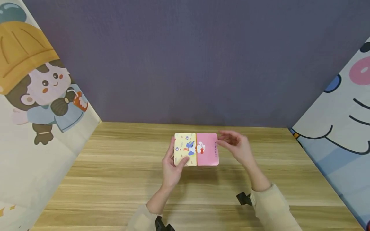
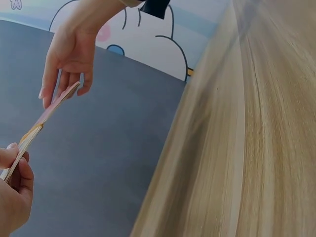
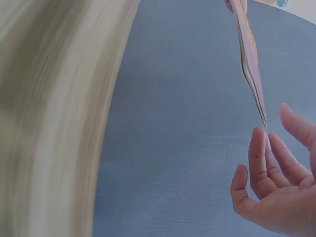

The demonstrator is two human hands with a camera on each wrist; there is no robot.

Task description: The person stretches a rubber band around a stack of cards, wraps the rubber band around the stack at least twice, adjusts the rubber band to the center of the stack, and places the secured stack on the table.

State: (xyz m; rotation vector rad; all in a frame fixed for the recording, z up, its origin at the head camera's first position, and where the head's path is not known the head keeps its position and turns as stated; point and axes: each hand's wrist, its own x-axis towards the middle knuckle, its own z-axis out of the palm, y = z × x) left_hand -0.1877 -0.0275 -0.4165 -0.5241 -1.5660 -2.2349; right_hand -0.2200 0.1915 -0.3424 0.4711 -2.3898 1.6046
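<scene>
A small booklet is spread open above the wooden table, with a yellow patterned left side and a pink right side. Cartoon figures in blue and white meet at its orange middle fold. My left hand grips the yellow side, thumb on top and fingers beneath. At the pink side's outer edge is my right hand, its fingers loosely bent. In the right wrist view, the fingertips come right to the booklet's edge, while the thumb stands apart from it. Seen edge-on in the left wrist view, the booklet slants upward.
The wooden table runs below both hands. Behind it rises a dark blue-grey panel. Cartoon-printed panels stand on the left and right. Black straps or mounts sit at the sleeve cuffs.
</scene>
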